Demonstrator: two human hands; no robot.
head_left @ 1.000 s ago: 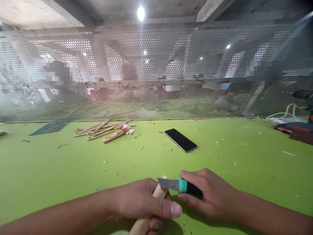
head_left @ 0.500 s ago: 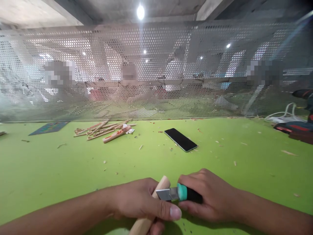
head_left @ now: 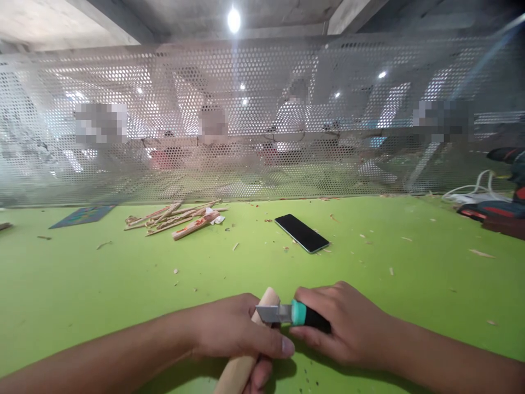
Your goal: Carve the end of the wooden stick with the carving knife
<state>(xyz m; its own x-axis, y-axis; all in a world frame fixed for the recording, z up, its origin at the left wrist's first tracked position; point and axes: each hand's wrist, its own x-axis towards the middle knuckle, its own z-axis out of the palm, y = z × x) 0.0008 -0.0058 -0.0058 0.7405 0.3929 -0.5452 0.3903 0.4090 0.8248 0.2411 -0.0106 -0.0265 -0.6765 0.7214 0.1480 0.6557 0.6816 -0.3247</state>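
My left hand point(head_left: 235, 331) is wrapped round a pale wooden stick point(head_left: 238, 372), which slants up and away from me near the table's front. A knife with a short, wide blade and a black and teal handle point(head_left: 300, 313) sits in the closed fingers of my right hand point(head_left: 344, 323). Its blade point(head_left: 268, 313) points left and lies across the stick near the far end. My left thumb is stretched out just below the blade. The stick's underside and part of its middle are hidden by my left hand.
A black phone point(head_left: 302, 233) lies on the green table point(head_left: 123, 284). Behind it to the left are a pile of carved sticks point(head_left: 176, 218) and a flat coloured card point(head_left: 82, 216). A power drill point(head_left: 504, 202) and white cable point(head_left: 479, 186) lie far right. A perforated screen point(head_left: 254, 120) closes the back; people show behind.
The stick, the knife and both hands have shifted slightly left and up. The blade now reaches further across the stick, closer to its far end.
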